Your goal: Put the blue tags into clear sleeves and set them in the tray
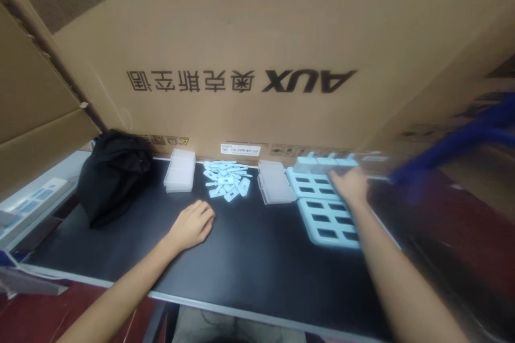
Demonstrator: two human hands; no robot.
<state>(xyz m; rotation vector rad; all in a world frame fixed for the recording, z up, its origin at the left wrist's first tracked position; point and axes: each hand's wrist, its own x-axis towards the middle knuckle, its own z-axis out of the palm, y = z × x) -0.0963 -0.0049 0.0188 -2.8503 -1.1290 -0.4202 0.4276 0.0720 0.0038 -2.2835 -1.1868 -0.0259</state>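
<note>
My left hand rests palm down on the black tabletop. Its fingers are curled together, and nothing shows in them. Just beyond it lies a heap of small light blue plastic pieces, each flat with a hole. On the right, my right hand reaches over a light blue tray with rectangular openings. Its thumb points left beside a row of pale boxes with light blue tops; the other fingers are hidden, so its grip cannot be made out.
Translucent plastic cases stand left and right of the heap. A black cloth bag sits at the table's left end. Behind rises a large cardboard box. A blurred blue frame is at the right.
</note>
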